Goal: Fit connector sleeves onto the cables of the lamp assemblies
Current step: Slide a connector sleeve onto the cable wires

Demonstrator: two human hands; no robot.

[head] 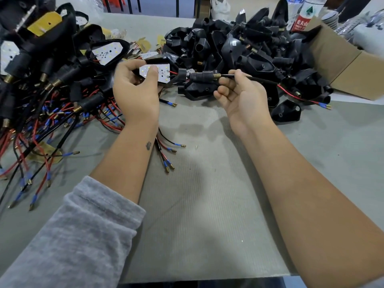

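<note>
Grey table [207, 204] up close; left hand [135, 88] pinches the LED board [154, 73], thumb on top; right hand [241, 94] pinches the cable [257, 80], black sleeve [204, 75] threaded on it between the hands; housings [239, 48] piled behind; cardboard box [340, 65] far right.

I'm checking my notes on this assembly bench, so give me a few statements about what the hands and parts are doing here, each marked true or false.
1. The left hand holds a white LED board. True.
2. The right hand rests flat and idle on the table. False: it is raised and pinches the black cable.
3. A black connector sleeve with a brass threaded end sits on the cable between the hands. True.
4. The heap of black housings lies in front of the left forearm. False: it lies at the far right, beside a cardboard box.
5. Finished wired assemblies are piled at the left. True.
</note>
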